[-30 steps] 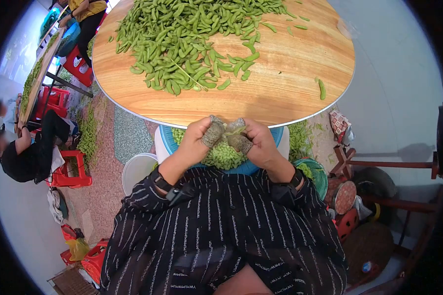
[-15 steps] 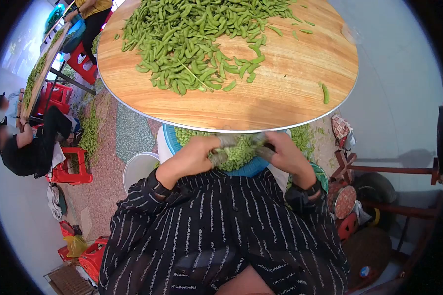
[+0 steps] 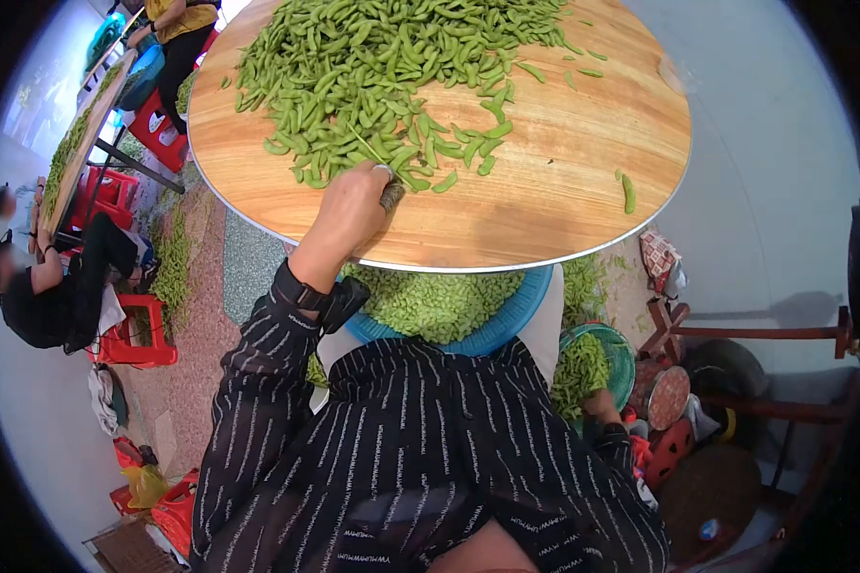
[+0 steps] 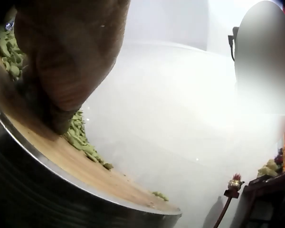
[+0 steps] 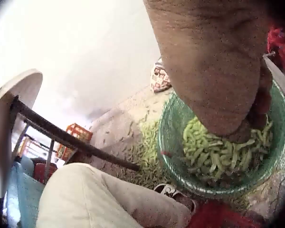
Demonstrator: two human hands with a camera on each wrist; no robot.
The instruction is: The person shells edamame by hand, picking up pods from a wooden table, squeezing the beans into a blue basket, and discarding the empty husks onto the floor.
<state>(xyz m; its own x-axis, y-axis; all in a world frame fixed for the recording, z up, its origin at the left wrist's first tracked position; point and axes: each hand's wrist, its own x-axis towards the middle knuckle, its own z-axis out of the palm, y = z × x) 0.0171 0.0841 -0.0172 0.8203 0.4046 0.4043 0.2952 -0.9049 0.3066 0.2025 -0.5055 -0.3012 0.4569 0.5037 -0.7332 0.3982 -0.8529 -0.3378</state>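
On the round wooden table point(image 3: 564, 181) lies a heap of green soybean pods point(image 3: 354, 67). My left hand point(image 3: 349, 215) reaches over the near edge, its covered fingertips right at the pods along the front of the heap. Low on the right, my right hand point(image 3: 602, 408) is at the rim of a green basket point(image 3: 623, 358). In the right wrist view it hangs over the green pods or husks point(image 5: 213, 154) inside, its fingertips mostly hidden. Below the table edge, a blue basin point(image 3: 535, 296) holds shelled beans point(image 3: 440, 301).
A few stray pods point(image 3: 628, 191) lie toward the table's right side. Pods and husks point(image 3: 583, 286) litter the floor. Red stools point(image 3: 143, 329) and people point(image 3: 38, 286) are at another table on the left. A wooden frame point(image 3: 755, 323) stands along the right wall.
Both hands were together over the basin, then drew apart. My left hand has moved forward onto the table at the pods; my right has gone down and right to the green basket.
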